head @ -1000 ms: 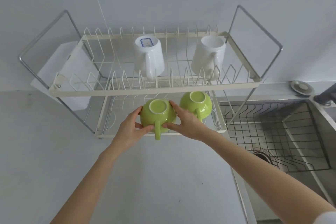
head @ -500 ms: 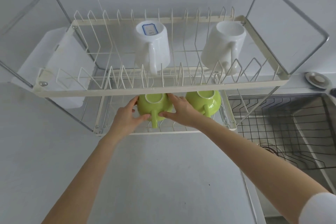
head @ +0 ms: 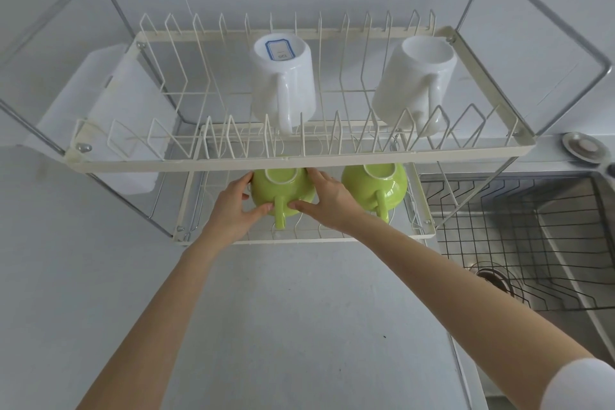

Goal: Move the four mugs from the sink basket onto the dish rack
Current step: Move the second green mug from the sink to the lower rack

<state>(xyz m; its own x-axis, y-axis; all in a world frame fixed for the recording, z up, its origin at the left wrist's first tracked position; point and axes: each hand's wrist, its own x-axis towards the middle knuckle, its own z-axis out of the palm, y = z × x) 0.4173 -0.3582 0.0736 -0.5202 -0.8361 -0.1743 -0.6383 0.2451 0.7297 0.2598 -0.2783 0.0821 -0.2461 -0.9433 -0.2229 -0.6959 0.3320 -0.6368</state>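
Observation:
A green mug (head: 283, 194) sits upside down on the lower tier of the cream wire dish rack (head: 299, 160), handle toward me. My left hand (head: 233, 206) grips its left side and my right hand (head: 327, 201) grips its right side. A second green mug (head: 374, 186) rests upside down to its right on the same tier. Two white mugs stand upside down on the upper tier: one with a blue label (head: 283, 83) in the middle, another (head: 412, 80) at the right. The black wire sink basket (head: 519, 236) at the right holds no mugs.
A white plastic holder (head: 126, 110) hangs at the rack's left end. The steel sink (head: 582, 326) lies to the right, with a drain plug (head: 582, 147) on the ledge behind it. The grey countertop (head: 283, 326) spreads below the rack.
Both hands have carried the green mug further in under the upper tier and set it lower on the bottom tier. The view has moved closer to the rack.

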